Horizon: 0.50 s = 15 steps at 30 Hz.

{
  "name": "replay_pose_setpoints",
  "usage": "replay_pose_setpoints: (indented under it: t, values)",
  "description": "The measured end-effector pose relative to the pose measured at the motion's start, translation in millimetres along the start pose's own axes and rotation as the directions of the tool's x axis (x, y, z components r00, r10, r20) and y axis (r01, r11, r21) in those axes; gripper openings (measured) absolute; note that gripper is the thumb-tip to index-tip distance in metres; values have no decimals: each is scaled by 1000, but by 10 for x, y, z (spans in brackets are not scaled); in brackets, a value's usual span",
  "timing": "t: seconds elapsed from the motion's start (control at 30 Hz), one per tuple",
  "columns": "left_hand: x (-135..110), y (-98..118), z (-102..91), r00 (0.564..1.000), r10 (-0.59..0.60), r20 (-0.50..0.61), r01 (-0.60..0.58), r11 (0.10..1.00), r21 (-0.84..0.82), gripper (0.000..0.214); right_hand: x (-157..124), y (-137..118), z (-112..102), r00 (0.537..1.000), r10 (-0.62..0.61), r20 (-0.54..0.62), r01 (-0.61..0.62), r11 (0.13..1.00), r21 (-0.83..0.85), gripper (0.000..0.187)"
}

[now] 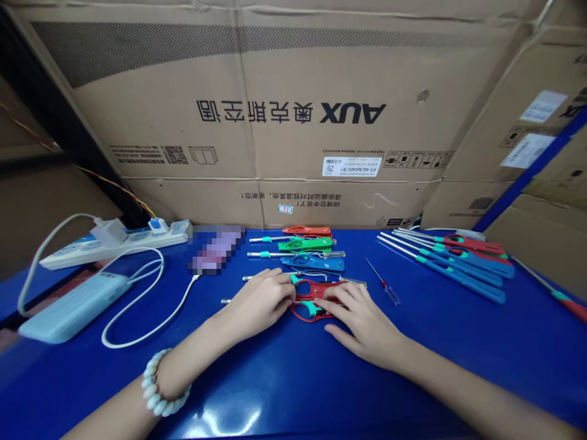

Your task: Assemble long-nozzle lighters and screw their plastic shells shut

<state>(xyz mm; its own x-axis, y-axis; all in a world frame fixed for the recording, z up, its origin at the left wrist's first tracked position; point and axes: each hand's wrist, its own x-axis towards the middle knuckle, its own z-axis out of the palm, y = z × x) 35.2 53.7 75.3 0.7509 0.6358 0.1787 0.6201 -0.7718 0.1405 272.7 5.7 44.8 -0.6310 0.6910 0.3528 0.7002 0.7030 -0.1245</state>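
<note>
On the blue table (284, 385), two red casing pieces (317, 288) lie at the middle, one just nearer than the other, with a green trigger (313, 308) set in the near one. The left hand (268, 300) has its fingers curled against the left end of the red pieces; whether it pinches them cannot be told, since the fingertips are hidden. The right hand (360, 316) is spread over their right part, fingertips touching, thumb held apart and nearer. A beaded bracelet (156, 386) circles the left wrist. Just beyond the hands, going farther, lie a blue casing (316, 264), a green casing (305, 245) and an orange casing (306, 231), with metal tubes pointing left among them. A screwdriver (389, 293) lies right of the row, and farther right is a fan of lighters (472, 275), mostly blue, some red. At the left are a pale blue power bank (76, 305), a white cable (132, 343) and a white power strip (68, 252). Cardboard (275, 67) stands along the far side.
</note>
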Motion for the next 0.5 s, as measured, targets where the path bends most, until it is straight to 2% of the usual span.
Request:
replay_pose_setpoints:
  t: [0.27,0.5]
  values:
    - [-9,7,3,999,37,26,-38,998,40,15,-23,-18,59,998,-60,-2,59,982,-181,36]
    - [-21,-8,-61,993,93,73,-93,996,-7,17,-20,-28,57,1000,-25,-6,24,994,-105,36]
